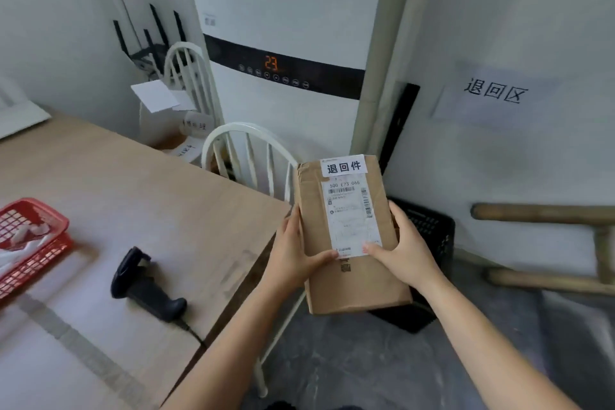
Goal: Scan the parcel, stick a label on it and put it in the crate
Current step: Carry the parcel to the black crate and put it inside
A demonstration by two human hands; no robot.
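Observation:
A brown cardboard parcel [362,286] is held in the air past the table's right edge, above a black crate [432,230] on the floor. It carries a shipping label and, at its top edge, a white sticker [344,166] with black characters. My left hand [293,253] grips its left side, thumb on the label. My right hand [404,250] grips its right side, thumb on the label too. A dark handheld scanner [143,283] lies on the table [139,196], away from both hands.
A red basket [40,243] with white papers sits at the table's left edge. A white chair [246,156] stands by the table, before a tall white air conditioner [286,43]. A wall sign [496,93] hangs over the crate; a wooden frame [565,243] leans at right.

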